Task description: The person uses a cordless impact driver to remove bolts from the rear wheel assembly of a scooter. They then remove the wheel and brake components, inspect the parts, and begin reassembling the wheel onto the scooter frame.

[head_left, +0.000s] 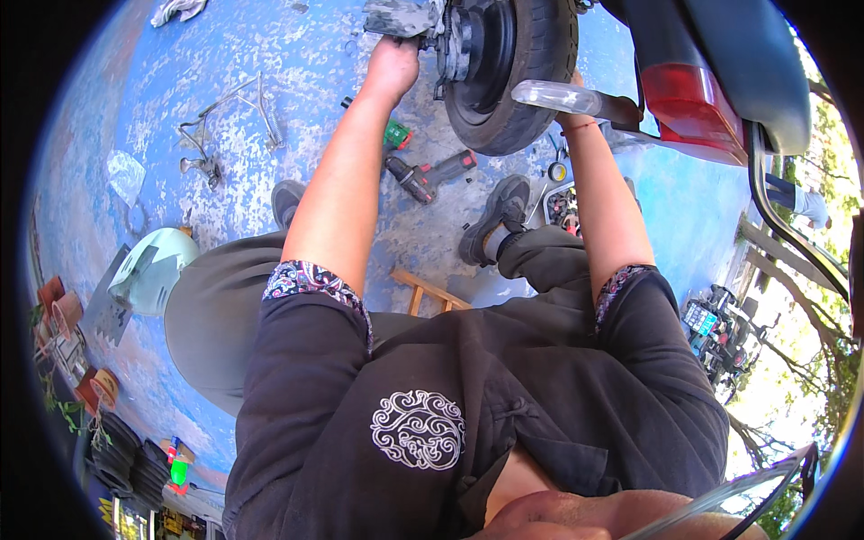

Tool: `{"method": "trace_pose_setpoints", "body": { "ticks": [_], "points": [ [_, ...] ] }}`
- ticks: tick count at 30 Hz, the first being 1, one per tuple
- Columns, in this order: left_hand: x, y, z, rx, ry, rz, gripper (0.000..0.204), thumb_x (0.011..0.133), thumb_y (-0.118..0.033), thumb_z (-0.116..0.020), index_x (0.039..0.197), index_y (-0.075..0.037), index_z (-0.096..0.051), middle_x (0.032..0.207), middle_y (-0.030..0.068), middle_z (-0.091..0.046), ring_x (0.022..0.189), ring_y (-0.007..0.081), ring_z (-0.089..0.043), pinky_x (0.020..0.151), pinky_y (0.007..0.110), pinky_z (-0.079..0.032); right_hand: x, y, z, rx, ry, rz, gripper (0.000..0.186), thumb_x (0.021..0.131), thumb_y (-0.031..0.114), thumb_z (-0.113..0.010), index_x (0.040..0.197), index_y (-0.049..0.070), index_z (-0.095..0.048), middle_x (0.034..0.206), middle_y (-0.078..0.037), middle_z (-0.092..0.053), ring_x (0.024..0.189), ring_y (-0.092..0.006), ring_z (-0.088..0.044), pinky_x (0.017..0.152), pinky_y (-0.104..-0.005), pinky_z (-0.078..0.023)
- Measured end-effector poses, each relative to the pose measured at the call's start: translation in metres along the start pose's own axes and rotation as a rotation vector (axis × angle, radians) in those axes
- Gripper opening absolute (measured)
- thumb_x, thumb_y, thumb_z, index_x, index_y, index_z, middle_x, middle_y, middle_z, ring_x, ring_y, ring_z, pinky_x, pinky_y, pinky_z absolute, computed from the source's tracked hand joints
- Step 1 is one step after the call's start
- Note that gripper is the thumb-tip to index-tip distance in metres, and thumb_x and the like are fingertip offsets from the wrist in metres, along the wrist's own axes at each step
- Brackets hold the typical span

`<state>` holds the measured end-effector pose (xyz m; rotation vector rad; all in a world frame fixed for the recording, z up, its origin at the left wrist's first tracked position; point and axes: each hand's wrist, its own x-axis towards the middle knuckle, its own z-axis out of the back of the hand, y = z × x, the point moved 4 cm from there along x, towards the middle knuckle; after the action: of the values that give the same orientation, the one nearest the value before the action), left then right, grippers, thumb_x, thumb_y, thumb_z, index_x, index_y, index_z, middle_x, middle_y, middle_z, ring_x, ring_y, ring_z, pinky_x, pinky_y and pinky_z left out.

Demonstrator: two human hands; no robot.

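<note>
A scooter wheel with a black tyre [540,81] stands at the top middle, between my two arms. My left hand [394,67] reaches up to the wheel's left side, against a worn grey metal part [400,18] beside the hub; its fingers are hidden there. On the other side, my right hand [576,108] is at the tyre's right edge, partly covered by a clear turn signal lens [556,96]; its fingers do not show. A red tail light [691,108] sits right of that on the scooter's rear bodywork [756,63].
Below the wheel, a cordless drill [427,175] and a green tool [396,135] lie on the blue floor, near my shoe [498,216]. A metal stand [225,117] lies left. A tray of small parts [562,207] is right. A wooden frame [427,292] is beneath me.
</note>
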<state>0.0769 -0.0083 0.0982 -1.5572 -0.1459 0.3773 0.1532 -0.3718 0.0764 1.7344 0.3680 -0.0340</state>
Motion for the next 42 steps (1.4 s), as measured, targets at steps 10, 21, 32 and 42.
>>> {"method": "trace_pose_setpoints", "body": {
  "ticks": [10,21,32,42],
  "points": [
    [-0.028,-0.033,-0.008,-0.433,0.058,0.321,0.006,0.097,-0.017,-0.053,0.095,-0.011,-0.051,0.069,-0.0033,-0.042,0.054,0.0089,-0.039,0.048,0.026,-0.032,0.002,0.001,0.002,0.334,-0.169,0.025,0.045,0.104,0.03,-0.038,0.14,0.006,-0.05,0.133,-0.011,-0.058,0.126,-0.0236,-0.052,0.11,-0.0374,-0.039],
    [-0.023,-0.037,-0.003,-0.696,0.199,0.33,0.01,0.094,-0.006,-0.051,0.1,-0.013,-0.049,0.07,-0.0028,-0.04,0.056,0.0088,-0.035,0.05,0.026,-0.028,-0.018,0.035,-0.036,-0.002,-0.133,0.01,0.042,0.104,0.028,-0.04,0.137,0.005,-0.053,0.13,-0.011,-0.06,0.122,-0.0225,-0.054,0.107,-0.0368,-0.042],
    [-0.016,-0.019,0.004,-0.892,0.471,0.346,0.012,0.094,-0.003,-0.044,0.087,-0.01,-0.051,0.068,-0.0022,-0.038,0.057,0.0096,-0.035,0.051,0.025,-0.028,-0.024,0.046,-0.053,-0.087,-0.132,0.006,0.04,0.104,0.026,-0.041,0.134,0.004,-0.055,0.126,-0.011,-0.062,0.118,-0.0215,-0.057,0.103,-0.0362,-0.044],
    [-0.009,-0.013,-0.009,-0.872,0.282,0.439,0.017,0.101,-0.022,-0.05,0.085,-0.015,-0.052,0.067,-0.0028,-0.042,0.053,0.0094,-0.032,0.046,0.025,-0.025,-0.02,0.047,-0.062,-0.119,-0.131,-0.006,0.038,0.103,0.024,-0.043,0.132,0.003,-0.058,0.122,-0.011,-0.064,0.113,-0.0206,-0.06,0.099,-0.0351,-0.047]
  ]
}}
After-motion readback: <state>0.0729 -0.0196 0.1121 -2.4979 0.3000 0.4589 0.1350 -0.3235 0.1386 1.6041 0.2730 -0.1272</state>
